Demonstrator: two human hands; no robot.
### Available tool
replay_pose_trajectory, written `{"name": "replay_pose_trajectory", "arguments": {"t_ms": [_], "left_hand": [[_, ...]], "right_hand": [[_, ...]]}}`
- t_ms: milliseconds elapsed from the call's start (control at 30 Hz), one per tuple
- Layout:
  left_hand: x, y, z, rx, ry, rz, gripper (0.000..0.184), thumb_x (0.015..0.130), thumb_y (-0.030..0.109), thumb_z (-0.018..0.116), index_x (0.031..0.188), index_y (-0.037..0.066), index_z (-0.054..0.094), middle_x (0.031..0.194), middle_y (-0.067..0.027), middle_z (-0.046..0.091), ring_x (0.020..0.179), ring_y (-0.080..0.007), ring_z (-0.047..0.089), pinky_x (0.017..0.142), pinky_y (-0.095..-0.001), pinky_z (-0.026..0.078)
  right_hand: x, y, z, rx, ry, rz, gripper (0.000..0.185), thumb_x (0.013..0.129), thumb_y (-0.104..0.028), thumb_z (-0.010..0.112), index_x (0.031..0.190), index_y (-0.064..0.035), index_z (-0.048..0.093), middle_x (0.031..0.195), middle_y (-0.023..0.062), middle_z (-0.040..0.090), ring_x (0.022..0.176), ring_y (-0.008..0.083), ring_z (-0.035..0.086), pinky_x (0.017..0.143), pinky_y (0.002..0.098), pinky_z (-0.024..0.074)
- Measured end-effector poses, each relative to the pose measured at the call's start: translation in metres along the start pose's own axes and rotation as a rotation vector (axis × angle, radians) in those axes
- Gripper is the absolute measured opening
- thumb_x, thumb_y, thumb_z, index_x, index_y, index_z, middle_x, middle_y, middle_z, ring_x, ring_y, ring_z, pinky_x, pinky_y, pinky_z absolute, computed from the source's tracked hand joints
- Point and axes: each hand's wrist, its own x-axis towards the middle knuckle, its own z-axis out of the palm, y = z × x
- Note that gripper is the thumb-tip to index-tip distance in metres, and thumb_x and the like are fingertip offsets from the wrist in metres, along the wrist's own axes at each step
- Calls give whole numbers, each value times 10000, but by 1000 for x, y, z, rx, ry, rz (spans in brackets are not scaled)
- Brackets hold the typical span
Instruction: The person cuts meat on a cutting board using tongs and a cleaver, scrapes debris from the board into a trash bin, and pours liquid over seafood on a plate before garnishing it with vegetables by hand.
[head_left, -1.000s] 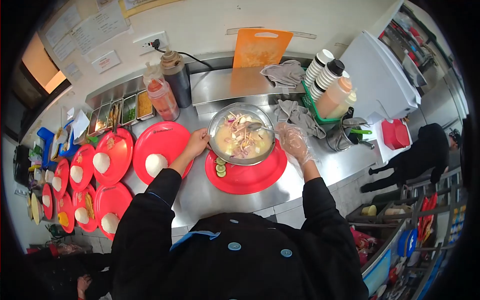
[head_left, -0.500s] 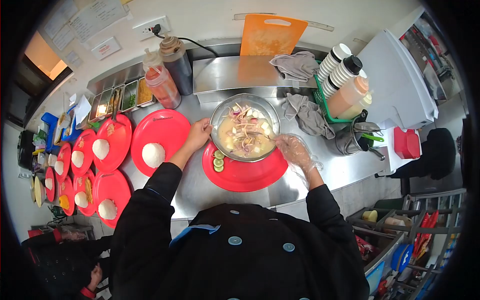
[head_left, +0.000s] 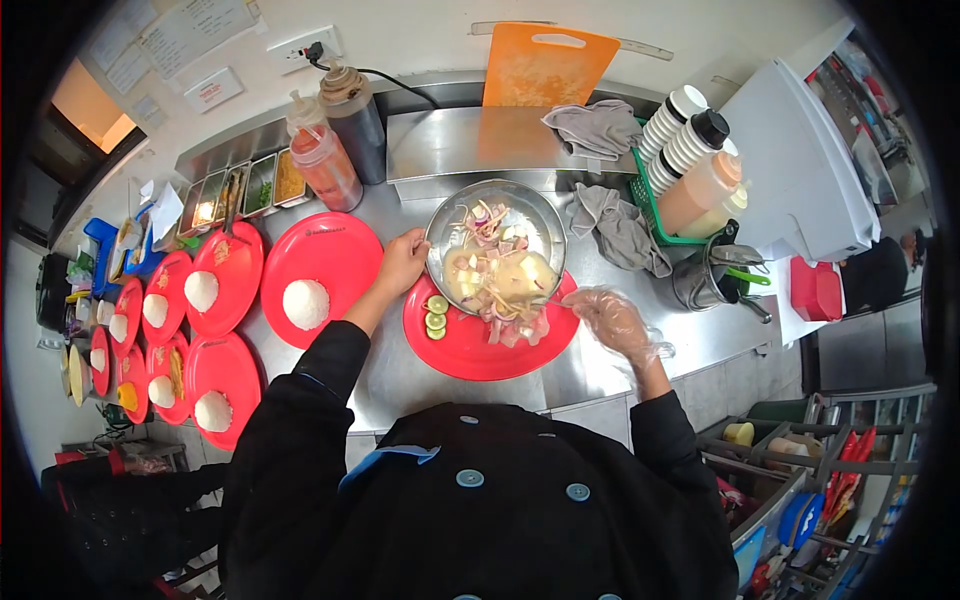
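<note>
My left hand (head_left: 405, 258) grips the left rim of a round metal bowl (head_left: 545, 215), which is tilted toward me. Inside the bowl lie pale liquid and a chopped mixture (head_left: 480, 265) with purple onion. Some of the mixture (head_left: 518, 327) is on the red oval plate (head_left: 470, 357) below the bowl's near edge. Green citrus slices (head_left: 436, 322) sit at that plate's left side. My right hand (head_left: 612, 322), in a clear plastic glove, is closed on the handle of a metal spoon at the bowl's lower right; the spoon's head is hidden by the food.
Red plates with rice (head_left: 320, 250) stand at the left. Behind are squeeze bottles (head_left: 325, 165), topping trays (head_left: 260, 190) and an orange board (head_left: 548, 65). Grey cloths (head_left: 620, 230), a green basket (head_left: 648, 200) and a metal container (head_left: 697, 280) are right. Another person's dark sleeve (head_left: 90, 470) shows lower left.
The bowl has tilted toward me, and part of the mixture has come out onto the red plate. My right hand has moved slightly right and down with the spoon.
</note>
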Motion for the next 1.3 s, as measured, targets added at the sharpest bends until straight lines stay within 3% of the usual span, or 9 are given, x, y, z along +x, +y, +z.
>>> {"name": "replay_pose_trajectory", "arguments": {"t_ms": [133,467,700,800,900,1000,1067,1200,1300], "left_hand": [[-1,10,0,-61,-9,2,166,884,58,517,998,-31,597,728,-119,653,570,-156,612,544,-310,476],[-7,7,4,-113,3,-55,165,886,34,503,992,-58,590,751,-118,664,579,-153,625,511,-293,503],[-7,10,3,-146,-15,-87,174,887,38,500,1002,-60,586,767,-121,666,584,-158,628,514,-291,504],[-5,13,3,-128,-23,-77,178,887,35,497,1008,-61,586,768,-123,665,586,-157,627,518,-289,506],[-5,17,3,-116,-69,-94,190,916,44,475,1061,-39,566,827,-74,644,621,-114,590,501,-243,494],[-4,16,4,-151,-31,-68,183,883,28,496,1012,-65,586,769,-125,664,585,-159,629,520,-288,509],[-6,18,4,-140,-17,-78,187,882,26,494,1015,-68,586,775,-125,665,595,-161,633,517,-292,513],[-10,21,8,-214,2,-110,188,880,23,492,1014,-67,588,776,-127,667,598,-164,637,510,-294,516],[-8,23,11,-181,-2,-80,189,880,23,492,1015,-68,588,765,-126,666,587,-165,635,503,-293,515]], "right_hand": [[13,8,-6,-111,198,20,189,900,-155,533,973,-34,658,955,160,659,888,311,628,781,368,480],[-7,26,38,456,-38,164,182,897,-106,541,975,5,661,891,106,666,816,165,610,755,298,478],[-7,8,-4,322,-140,98,180,881,-119,564,976,-1,662,895,122,669,830,179,623,753,312,481],[21,4,-5,235,20,84,204,892,-103,532,996,23,653,928,139,676,853,176,622,790,329,478],[58,20,11,45,345,49,202,887,-175,544,940,-28,672,891,192,662,864,315,645,752,388,483],[77,35,27,24,317,17,211,884,-192,543,927,-32,673,897,187,663,860,341,636,753,397,479],[72,31,36,133,78,113,200,892,-149,545,952,14,645,766,129,651,728,158,598,687,322,473],[54,12,35,287,-74,239,208,852,-180,597,978,-33,674,852,146,667,795,223,647,730,355,489],[41,-8,23,480,-132,389,184,842,-136,618,981,-32,681,830,109,666,756,161,628,691,315,490]]}}
